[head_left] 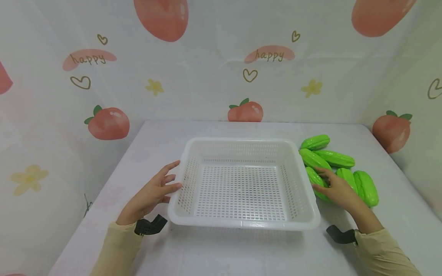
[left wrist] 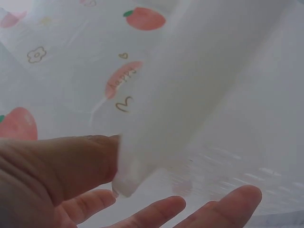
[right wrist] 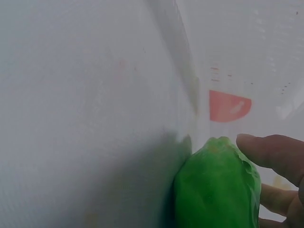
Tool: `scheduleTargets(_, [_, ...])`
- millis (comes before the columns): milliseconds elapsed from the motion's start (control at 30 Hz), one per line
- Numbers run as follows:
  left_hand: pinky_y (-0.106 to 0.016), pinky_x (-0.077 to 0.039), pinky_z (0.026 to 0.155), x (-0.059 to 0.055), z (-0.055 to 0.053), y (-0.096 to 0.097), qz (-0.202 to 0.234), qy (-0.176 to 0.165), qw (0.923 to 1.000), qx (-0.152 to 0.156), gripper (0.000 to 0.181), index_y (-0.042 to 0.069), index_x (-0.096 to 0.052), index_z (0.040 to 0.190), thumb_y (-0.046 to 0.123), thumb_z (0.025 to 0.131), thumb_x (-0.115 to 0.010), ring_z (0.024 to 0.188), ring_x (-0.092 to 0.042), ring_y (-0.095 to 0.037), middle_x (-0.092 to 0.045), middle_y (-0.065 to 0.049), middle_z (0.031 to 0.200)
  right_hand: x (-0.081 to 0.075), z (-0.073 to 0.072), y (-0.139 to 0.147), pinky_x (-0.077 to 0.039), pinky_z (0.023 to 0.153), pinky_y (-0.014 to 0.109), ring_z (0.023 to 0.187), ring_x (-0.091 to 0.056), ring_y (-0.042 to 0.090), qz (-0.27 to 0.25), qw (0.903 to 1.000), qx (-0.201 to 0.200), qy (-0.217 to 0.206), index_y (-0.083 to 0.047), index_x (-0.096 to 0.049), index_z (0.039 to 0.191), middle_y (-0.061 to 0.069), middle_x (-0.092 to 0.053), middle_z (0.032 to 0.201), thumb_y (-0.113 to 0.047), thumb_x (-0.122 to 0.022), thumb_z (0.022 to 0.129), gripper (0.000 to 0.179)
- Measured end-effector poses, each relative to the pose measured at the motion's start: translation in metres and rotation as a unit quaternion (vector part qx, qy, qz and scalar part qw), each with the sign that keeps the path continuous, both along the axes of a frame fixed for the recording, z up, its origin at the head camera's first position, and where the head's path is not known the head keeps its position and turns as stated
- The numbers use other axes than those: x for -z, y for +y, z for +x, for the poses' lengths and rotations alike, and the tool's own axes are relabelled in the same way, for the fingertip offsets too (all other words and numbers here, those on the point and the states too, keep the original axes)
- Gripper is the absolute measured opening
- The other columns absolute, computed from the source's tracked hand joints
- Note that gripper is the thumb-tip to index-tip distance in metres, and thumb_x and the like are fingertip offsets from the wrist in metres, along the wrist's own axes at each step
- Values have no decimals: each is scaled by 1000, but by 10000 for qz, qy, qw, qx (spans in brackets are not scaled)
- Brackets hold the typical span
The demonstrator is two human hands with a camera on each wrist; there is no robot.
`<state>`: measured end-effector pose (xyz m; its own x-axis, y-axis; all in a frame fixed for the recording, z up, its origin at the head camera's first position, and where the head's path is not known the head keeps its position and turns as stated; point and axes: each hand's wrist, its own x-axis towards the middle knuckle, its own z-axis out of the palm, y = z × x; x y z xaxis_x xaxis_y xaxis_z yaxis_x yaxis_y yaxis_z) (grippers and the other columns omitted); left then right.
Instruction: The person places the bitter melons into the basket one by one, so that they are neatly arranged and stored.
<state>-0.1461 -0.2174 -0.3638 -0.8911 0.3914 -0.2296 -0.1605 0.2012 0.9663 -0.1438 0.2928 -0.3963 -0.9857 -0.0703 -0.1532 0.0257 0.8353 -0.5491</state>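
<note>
A white perforated plastic basket sits on the table in the middle of the head view. At its left rim is my left hand, thumb against the rim's outer side and fingers spread and fairly straight. In the left wrist view those fingers reach below the rim, which hides the thumb tip. My right hand is over a glossy green ridged gourd beside the basket's right wall. The right wrist view has the thumb beside that gourd, with other fingers partly hidden behind it.
More green gourds lie in a loose group right of the basket, among them one at the back and one at the outer right. A printed cloth wall rises behind the table and along both sides.
</note>
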Motion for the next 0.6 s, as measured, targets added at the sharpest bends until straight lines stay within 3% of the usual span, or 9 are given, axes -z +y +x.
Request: scheduleTargets(600, [-48, -57, 80, -1, 0, 0, -2, 24, 10000, 24, 83, 23, -9, 155, 14, 93, -63, 103, -65, -30, -42, -26, 142, 2, -3, 2, -40, 90, 70, 122, -39, 59, 124, 9999, -16, -55, 5, -32, 144, 38, -40, 138, -35, -63, 92, 72])
